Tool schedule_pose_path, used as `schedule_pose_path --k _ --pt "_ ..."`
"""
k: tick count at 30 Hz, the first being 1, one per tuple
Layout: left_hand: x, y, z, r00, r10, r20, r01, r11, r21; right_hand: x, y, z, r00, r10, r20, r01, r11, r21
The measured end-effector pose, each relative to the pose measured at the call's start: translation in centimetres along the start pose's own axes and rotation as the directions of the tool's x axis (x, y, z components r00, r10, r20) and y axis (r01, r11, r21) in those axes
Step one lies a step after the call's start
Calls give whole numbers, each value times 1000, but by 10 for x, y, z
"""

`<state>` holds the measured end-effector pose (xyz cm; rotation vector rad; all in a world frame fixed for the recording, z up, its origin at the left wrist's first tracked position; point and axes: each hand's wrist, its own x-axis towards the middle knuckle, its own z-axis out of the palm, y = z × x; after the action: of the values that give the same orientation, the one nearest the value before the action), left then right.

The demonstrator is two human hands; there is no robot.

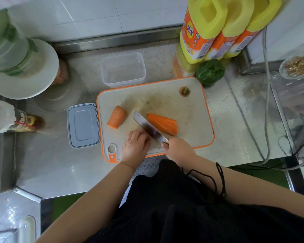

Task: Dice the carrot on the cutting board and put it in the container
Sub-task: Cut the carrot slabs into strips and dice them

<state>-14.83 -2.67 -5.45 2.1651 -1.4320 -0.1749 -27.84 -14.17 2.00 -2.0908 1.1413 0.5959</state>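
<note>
From my feed I see the cutting board [191, 120], white with an orange rim, lying on the steel counter [60, 169]. My right hand [178, 151] is wrapped around the handle of a knife [150, 129], whose blade angles up and to the left across the board. The left hand [135, 146] rests on the board just beside the blade, fingers curled under; I cannot tell whether it holds anything.

The carrot is in 3 pieces on the board. A long carrot piece [163, 124] lies just right of the blade, touching or nearly touching it. A shorter carrot chunk [117, 116] sits left of the blade, apart from it. The carrot top [185, 91], with its green stub, lies near the board's far right corner.

The clear container [123, 70] stands open on the counter just beyond the board's far left edge. Its grey lid [83, 125] lies flat against the board's left side. A green pepper [210, 71] sits by the far right corner.
</note>
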Motion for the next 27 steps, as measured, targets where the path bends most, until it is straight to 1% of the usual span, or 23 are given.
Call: schedule_pose_path --k 3,5,7,10,15,19,23,25,27 --pt "0 2 -5 999 -7 43 7 1000 1 -3 6 -3 1000 0 -31 2 998 68" --pt "1 3 -8 998 -12 62 12 1000 5 -7 7 -5 998 -23 -54 25 999 32" --pt "1 3 -12 999 11 37 -11 1000 4 -11 3 -6 998 -52 -47 50 998 -23" --pt "-4 0 -16 998 55 10 -55 998 12 -17 -2 -3 997 -62 -38 60 997 -42" --pt "-4 -6 -17 996 6 88 -12 998 70 -19 -5 2 998 -62 -29 59 994 -97" --pt "-3 -7 -12 999 21 38 -23 998 54 -15 -6 8 999 -49 -14 47 991 -121" --pt "-4 -9 -10 998 57 -25 -56 998 39 -9 -12 20 999 22 -45 -28 990 -139" --pt "-4 -10 -8 998 58 -27 -57 998 39 -8 -13 22 997 43 -58 -51 988 -143" --pt "-5 -9 -8 999 48 -21 -47 998 43 -6 -11 19 999 31 -36 -35 994 -105"
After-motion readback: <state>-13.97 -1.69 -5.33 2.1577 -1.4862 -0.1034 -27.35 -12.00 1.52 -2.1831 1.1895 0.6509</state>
